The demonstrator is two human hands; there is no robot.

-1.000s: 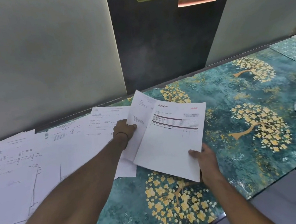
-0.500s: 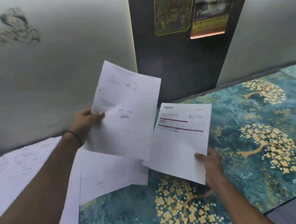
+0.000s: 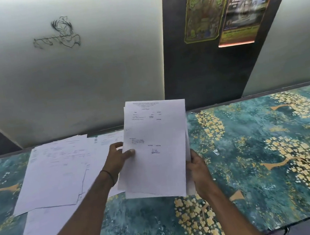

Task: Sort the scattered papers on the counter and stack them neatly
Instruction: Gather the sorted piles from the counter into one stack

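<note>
A small sheaf of held sheets (image 3: 158,152) stands nearly upright above the counter (image 3: 252,144), a little right of the middle of the view. Its front page has printed lines near the top and a signature lower down, and the edges of at least one more page show behind it along the right side and the bottom. The left hand (image 3: 116,160) grips the sheaf at its left edge, with the thumb (image 3: 130,151) pressed flat on the front page and the fingers curled behind it. A thin dark band (image 3: 108,175) circles that wrist. The right hand (image 3: 198,167) holds the lower right edge, its fingers wrapped round to the back of the pages, where they cannot be seen. To the left of the sheaf the loose papers (image 3: 59,173) lie spread and overlapping on the counter, from the back wall forward to the near edge, some of them under the left forearm. The counter has a teal surface patterned with yellow blossom trees. Behind it stands a pale wall panel (image 3: 105,74) bearing a line drawing (image 3: 56,33), and to the right is a dark panel (image 3: 193,72) with two colourful posters (image 3: 204,8) side by side.
</note>
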